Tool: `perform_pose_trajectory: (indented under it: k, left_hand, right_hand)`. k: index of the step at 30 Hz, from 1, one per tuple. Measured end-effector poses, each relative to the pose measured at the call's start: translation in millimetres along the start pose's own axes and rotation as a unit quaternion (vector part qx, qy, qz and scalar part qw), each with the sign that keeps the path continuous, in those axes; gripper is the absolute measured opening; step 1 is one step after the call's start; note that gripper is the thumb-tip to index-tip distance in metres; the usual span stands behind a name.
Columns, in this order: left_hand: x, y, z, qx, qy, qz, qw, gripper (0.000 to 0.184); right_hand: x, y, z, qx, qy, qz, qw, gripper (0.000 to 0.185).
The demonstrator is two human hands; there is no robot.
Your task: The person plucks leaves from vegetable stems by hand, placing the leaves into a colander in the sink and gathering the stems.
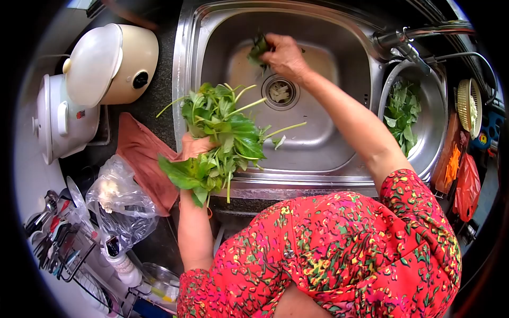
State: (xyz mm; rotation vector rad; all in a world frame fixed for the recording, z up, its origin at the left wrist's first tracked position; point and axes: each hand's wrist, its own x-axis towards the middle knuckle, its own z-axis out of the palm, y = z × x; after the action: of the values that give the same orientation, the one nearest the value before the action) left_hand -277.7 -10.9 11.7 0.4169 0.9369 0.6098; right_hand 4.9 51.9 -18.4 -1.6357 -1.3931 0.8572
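Observation:
A large bunch of leafy greens (225, 130) with pale stems is in my left hand (197, 146), at the left edge of the big steel sink (328, 156). Leaves cover most of that hand's fingers. Over the far part of the basin, my right hand (286, 55) is closed around a small dark green clump of leaves (260, 50), slightly blurred. Pale bits (279, 93) lie in the drain strainer below it. More loose green leaves (404, 114) sit in the smaller side basin (430, 127) to the right.
A chrome faucet (403, 40) reaches over the divider at upper right. Left of the sink stand a beige cooker (140, 53), a white pot (61, 119), a brown cloth (143, 153) and a plastic bag (124, 212). At far right are a woven basket (466, 108) and a red bag (467, 185).

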Motion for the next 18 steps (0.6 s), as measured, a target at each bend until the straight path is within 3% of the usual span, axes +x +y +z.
perform_pose_trajectory:
  k: [1,2,4,5,7,8,10,13,14,15,16,18]
  left_hand:
    - [-0.4,0.7,8.1,0.063,-0.006,0.016,0.998,0.022]
    - [-1.0,1.4,16.2,0.126,-0.010,0.033,0.991,0.021]
    - [-2.8,2.1,38.5,0.253,-0.036,0.097,0.962,0.020]
    - [-3.5,3.1,49.9,0.316,-0.060,0.143,0.936,0.021]
    - [-1.2,8.3,70.0,0.219,-0.022,0.037,0.975,0.019]
    - [0.2,5.7,73.8,0.215,-0.003,0.030,0.976,0.018]
    - [2.8,-1.7,74.1,0.213,0.011,0.030,0.977,0.018]
    - [7.1,-11.3,72.7,0.286,-0.023,0.085,0.954,0.019]
    - [8.7,-11.9,73.8,0.427,-0.089,0.240,0.868,0.019]
    - [10.3,-14.3,77.8,0.539,-0.152,0.386,0.733,0.021]
    - [7.7,-20.1,88.6,0.485,-0.119,0.252,0.829,0.020]
    - [7.6,-29.5,110.6,0.349,-0.029,0.069,0.934,0.022]
  right_hand:
    - [-0.4,-25.7,-15.4,-0.031,0.020,-0.069,0.997,0.016]
    - [-5.7,-35.2,-16.0,-0.031,0.021,-0.071,0.997,0.016]
    - [-17.0,-54.5,-12.4,0.120,-0.037,-0.158,0.980,0.017]
    - [-29.9,-58.7,-9.3,0.086,-0.073,-0.138,0.984,0.017]
    - [-57.9,-73.0,-9.0,0.050,-0.139,-0.055,0.988,0.019]
    - [-62.1,-71.5,-11.4,0.048,-0.137,-0.057,0.988,0.019]
    - [-70.8,-63.7,-17.1,0.172,-0.215,0.072,0.959,0.021]
    - [-86.2,-53.5,-17.7,0.174,-0.210,0.098,0.957,0.024]
    - [-89.4,-45.8,-18.1,0.185,-0.199,0.104,0.957,0.027]
    - [-92.9,-36.9,-19.3,0.162,-0.192,0.109,0.962,0.028]
    - [-97.2,-25.4,-23.7,0.175,-0.188,0.122,0.959,0.029]
    - [-110.4,-22.7,-34.5,0.202,-0.140,0.159,0.956,0.026]
